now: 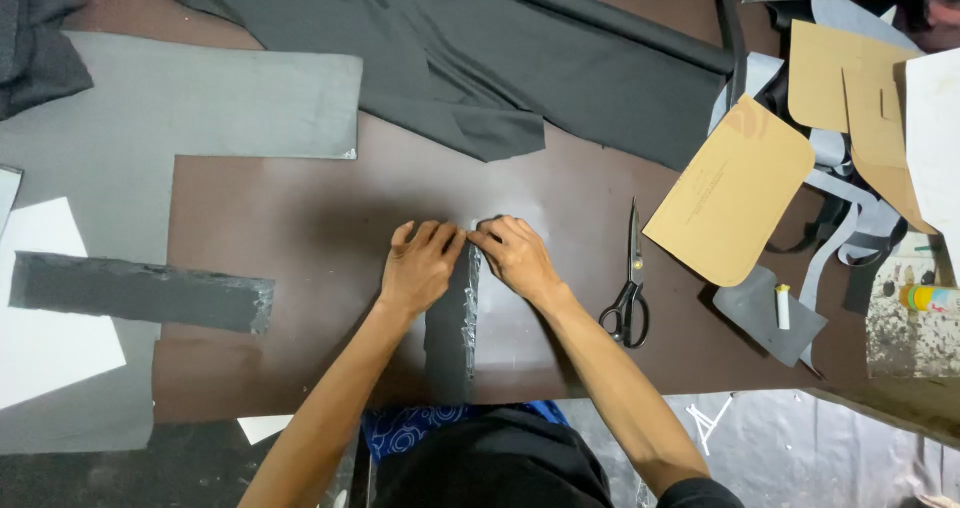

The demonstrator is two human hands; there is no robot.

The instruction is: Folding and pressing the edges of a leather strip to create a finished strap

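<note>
Head view | left hand (pixel 420 265), right hand (pixel 517 258) pinch strip (pixel 455 328) top edge | scissors (pixel 628 293) near

Brown table (pixel 300 208) with dark cloth (pixel 520 58), scissors (pixel 628 298), cardboard templates (pixel 735 193).

Strip (pixel 455 318): lies on the table (pixel 300 218), near its front edge; runs from front to back
Hands: left hand (pixel 420 263) on the left of the strip's far end; right hand (pixel 515 256) on the right of it; fingertips almost meet above the strip
Scissors (pixel 628 288): right of the right hand, well apart
Cardboard pattern (pixel 730 193): right of the scissors, behind them
Fabric (pixel 480 58): behind the hands, across the table's far side
</note>
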